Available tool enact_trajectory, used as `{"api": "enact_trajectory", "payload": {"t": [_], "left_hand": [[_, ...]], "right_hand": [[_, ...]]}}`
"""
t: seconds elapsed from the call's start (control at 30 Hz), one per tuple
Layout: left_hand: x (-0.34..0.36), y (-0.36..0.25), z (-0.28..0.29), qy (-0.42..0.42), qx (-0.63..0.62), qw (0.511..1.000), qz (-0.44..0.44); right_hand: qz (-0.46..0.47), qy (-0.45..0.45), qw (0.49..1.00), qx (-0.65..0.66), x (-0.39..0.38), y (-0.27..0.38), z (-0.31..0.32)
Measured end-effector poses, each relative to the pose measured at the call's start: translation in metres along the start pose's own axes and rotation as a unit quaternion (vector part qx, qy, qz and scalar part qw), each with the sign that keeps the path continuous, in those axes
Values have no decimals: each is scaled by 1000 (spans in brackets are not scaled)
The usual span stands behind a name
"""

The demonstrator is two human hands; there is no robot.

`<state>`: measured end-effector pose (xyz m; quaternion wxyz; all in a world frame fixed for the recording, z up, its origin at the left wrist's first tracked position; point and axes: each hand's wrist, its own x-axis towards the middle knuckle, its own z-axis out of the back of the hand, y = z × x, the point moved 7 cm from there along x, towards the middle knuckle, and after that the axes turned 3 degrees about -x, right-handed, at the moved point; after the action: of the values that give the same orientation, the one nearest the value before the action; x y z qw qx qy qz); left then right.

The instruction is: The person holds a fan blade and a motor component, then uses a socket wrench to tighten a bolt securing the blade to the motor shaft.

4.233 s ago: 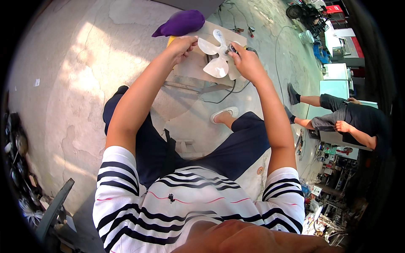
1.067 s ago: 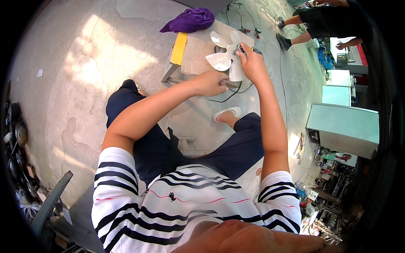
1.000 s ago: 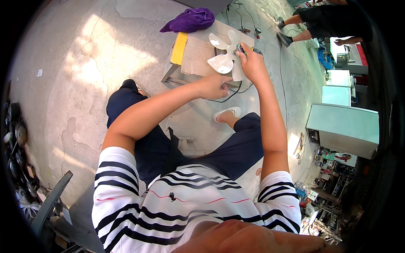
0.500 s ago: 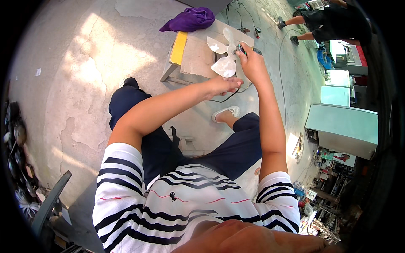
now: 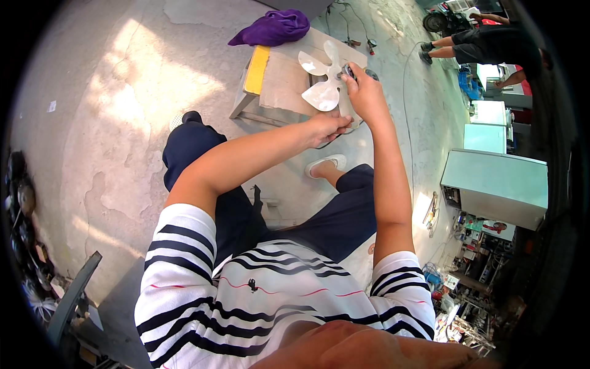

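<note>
A white fan propeller with several blades is held over a low wooden bench with a yellow strip. My right hand is closed around a small dark tool or part beside the hub; its exact kind is unclear. My left hand, below, has its fingertips closed on the end of the lower blade. A purple cloth lies at the bench's back left, and a black cord runs under my left hand.
A co-worker in dark clothes is at upper right, near a motorbike. Pale cabinets and cluttered parts line the right side. Dark objects pile at far left. Cables lie behind the bench.
My left hand has moved right from the bench's front onto the lower blade, and the propeller has turned. My right hand stays by the hub. The co-worker has shifted at upper right.
</note>
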<state>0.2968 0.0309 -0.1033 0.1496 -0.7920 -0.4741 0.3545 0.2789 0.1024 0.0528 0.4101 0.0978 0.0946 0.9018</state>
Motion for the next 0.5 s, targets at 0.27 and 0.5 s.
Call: {"api": "enact_trajectory", "payload": {"t": [0.27, 0.5], "left_hand": [[-40, -12, 28, -60, 13, 997, 37], [-80, -75, 81, -172, 115, 975, -75]], "right_hand": [[11, 7, 1000, 24, 2, -3, -1], [6, 22, 1000, 20, 4, -11, 1]]}}
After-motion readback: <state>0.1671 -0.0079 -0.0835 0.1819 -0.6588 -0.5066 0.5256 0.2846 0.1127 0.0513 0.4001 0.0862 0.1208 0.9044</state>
